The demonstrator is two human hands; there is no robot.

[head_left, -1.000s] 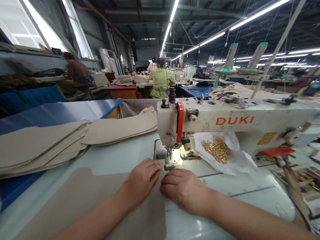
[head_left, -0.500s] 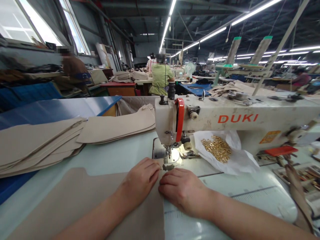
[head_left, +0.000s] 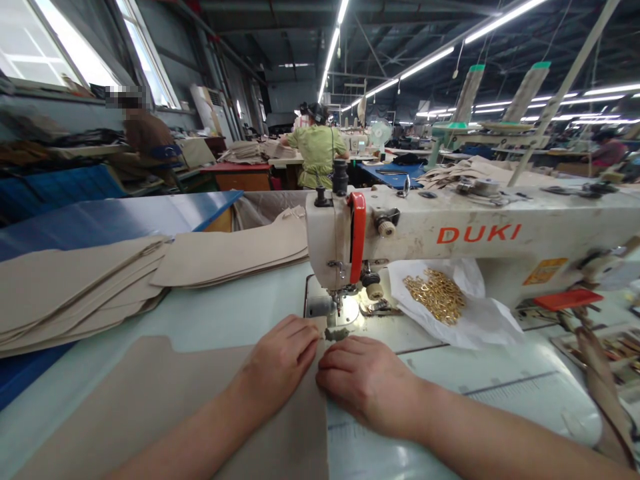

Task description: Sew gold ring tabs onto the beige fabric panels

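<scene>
A beige fabric panel [head_left: 200, 383] lies flat on the pale sewing table, its far corner just short of the needle area. My left hand [head_left: 285, 357] rests on that corner, its fingers curled together and pinching the edge. Beside it, my right hand [head_left: 363, 383] is closed on the panel's right edge, with its fingertips mostly hidden. The white sewing machine [head_left: 480, 227] marked DUKI stands directly beyond both hands. Its presser foot [head_left: 339, 303] sits above the shiny needle plate [head_left: 351, 312], a little ahead of my fingers.
Two stacks of beige panels [head_left: 65, 280] lie at the left. Under the machine arm, white paper [head_left: 495, 320] holds a heap of small gold metal pieces [head_left: 437, 297]. A red lever [head_left: 567, 299] and a tray of tools [head_left: 617, 350] are at the right. Co-workers [head_left: 317, 150] sit farther off.
My hands and the panel stay almost where they were. The view has tilted slightly. In the background, the co-worker in green has moved an arm out to the left.
</scene>
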